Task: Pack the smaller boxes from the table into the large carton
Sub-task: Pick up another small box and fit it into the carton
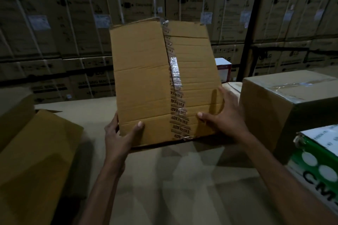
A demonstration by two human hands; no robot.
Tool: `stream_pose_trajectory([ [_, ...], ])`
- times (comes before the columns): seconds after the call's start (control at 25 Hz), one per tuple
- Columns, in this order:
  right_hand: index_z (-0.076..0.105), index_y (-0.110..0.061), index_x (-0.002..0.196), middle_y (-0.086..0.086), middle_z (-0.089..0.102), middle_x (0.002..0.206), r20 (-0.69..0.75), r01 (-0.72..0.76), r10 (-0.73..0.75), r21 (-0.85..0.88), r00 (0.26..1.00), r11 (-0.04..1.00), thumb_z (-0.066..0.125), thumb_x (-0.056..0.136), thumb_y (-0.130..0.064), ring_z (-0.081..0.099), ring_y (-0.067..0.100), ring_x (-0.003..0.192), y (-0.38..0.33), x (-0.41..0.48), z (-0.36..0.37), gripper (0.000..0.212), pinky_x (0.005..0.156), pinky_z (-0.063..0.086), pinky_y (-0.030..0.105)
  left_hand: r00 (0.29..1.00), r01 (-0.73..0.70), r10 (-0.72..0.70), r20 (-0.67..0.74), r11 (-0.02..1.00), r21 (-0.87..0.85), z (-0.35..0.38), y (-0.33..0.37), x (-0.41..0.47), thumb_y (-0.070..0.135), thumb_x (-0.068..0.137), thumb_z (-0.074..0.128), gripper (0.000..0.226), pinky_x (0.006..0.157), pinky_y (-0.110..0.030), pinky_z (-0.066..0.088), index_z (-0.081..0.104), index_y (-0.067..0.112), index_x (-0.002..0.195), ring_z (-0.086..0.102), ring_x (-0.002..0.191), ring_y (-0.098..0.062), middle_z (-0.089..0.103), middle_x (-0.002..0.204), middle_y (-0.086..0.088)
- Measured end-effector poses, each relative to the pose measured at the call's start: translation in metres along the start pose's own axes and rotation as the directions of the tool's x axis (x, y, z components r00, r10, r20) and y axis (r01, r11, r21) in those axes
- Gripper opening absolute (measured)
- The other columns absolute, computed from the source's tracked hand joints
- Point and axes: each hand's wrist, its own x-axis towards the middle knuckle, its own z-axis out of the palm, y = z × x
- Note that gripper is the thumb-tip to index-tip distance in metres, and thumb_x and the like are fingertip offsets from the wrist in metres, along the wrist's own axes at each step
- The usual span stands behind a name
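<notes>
A brown cardboard box [146, 82] with a taped seam printed EVEREADY is held up above the table, tilted with its top face toward me. My left hand [118, 133] grips its lower left corner, thumb on the face and fingers behind. My right hand [223, 115] holds the lower right edge, thumb pressed on the face and fingers along the side. The large open carton [36, 151] stands at the left, its flap sticking up.
A taped brown box [285, 107] sits on the table [173, 179] at the right. A green and white box [321, 160] lies at the near right. A small white box [223, 69] stands behind. Stacked washing machine cartons [73, 23] fill the background.
</notes>
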Motion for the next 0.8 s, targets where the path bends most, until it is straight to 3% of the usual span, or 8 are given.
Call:
stream_pose_trajectory([
  [0.12,0.033,-0.041,0.155,-0.001,0.029,0.162,0.006,-0.068,0.068,0.114,0.998,0.991,0.089,0.052,-0.067,0.031,0.025,0.147,-0.010,-0.024,0.017,0.120,0.117,0.035,0.055,0.999,-0.044,0.045,-0.008,0.998,0.037,-0.030,0.008,-0.007,0.066,0.065,0.085,0.093,0.084,-0.044,0.061,0.041,0.051,0.146,0.056,0.122,-0.022,0.048,0.143,0.002],
  [0.28,0.043,-0.051,0.146,-0.005,0.035,0.160,0.036,-0.063,0.062,0.038,0.997,0.997,0.081,0.047,-0.081,0.034,0.025,0.144,-0.007,-0.072,0.029,0.109,0.114,0.039,0.055,0.996,-0.071,0.069,0.062,0.997,0.022,-0.063,0.012,-0.043,0.054,0.074,0.081,0.087,0.082,-0.032,0.057,0.041,0.041,0.150,0.060,0.114,-0.013,0.058,0.126,0.016],
  [0.4,0.051,-0.051,0.136,-0.006,0.036,0.155,0.057,-0.013,0.008,0.079,0.998,0.997,0.086,0.057,-0.068,0.037,0.016,0.137,-0.015,-0.093,0.025,0.088,0.112,0.041,0.052,0.992,-0.113,0.112,0.063,0.994,0.012,-0.077,0.018,-0.069,0.046,0.074,0.081,0.085,0.083,-0.029,0.055,0.041,0.040,0.149,0.058,0.111,-0.003,0.057,0.121,0.023],
  [0.48,0.050,-0.050,0.136,-0.007,0.035,0.151,0.048,0.030,-0.035,0.106,0.998,0.994,0.089,0.060,-0.061,0.035,0.012,0.131,-0.027,-0.101,0.022,0.086,0.110,0.043,0.049,0.987,-0.153,0.152,0.050,0.988,0.032,-0.088,0.035,-0.074,0.040,0.075,0.083,0.090,0.085,-0.028,0.054,0.037,0.037,0.152,0.056,0.113,-0.003,0.056,0.124,0.018],
  [0.6,0.050,-0.043,0.139,-0.005,0.036,0.149,-0.079,0.118,-0.110,0.102,0.991,0.988,0.093,0.062,-0.050,0.036,0.012,0.132,-0.049,-0.108,0.025,0.089,0.111,0.039,0.042,0.968,-0.251,0.249,0.039,0.960,0.122,-0.103,0.070,-0.075,0.028,0.079,0.084,0.090,0.079,-0.015,0.050,0.033,0.032,0.154,0.053,0.108,0.005,0.051,0.125,0.017],
  [0.72,0.042,-0.044,0.146,0.000,0.033,0.157,-0.130,0.157,-0.142,0.116,0.981,0.981,0.092,0.060,-0.054,0.036,0.021,0.142,-0.074,-0.112,0.027,0.099,0.107,0.037,0.037,0.939,-0.340,0.342,0.024,0.919,0.200,-0.117,0.101,-0.084,0.028,0.077,0.087,0.095,0.089,-0.022,0.053,0.031,0.030,0.154,0.054,0.110,0.005,0.051,0.127,0.017],
  [0.8,0.039,-0.048,0.146,-0.001,0.031,0.159,-0.130,0.189,-0.174,0.114,0.976,0.975,0.088,0.059,-0.062,0.036,0.024,0.143,-0.089,-0.114,0.024,0.100,0.105,0.040,0.043,0.925,-0.368,0.380,0.011,0.887,0.278,-0.126,0.118,-0.095,0.035,0.072,0.089,0.106,0.090,-0.020,0.049,0.025,0.032,0.156,0.051,0.116,-0.003,0.047,0.136,0.013],
])
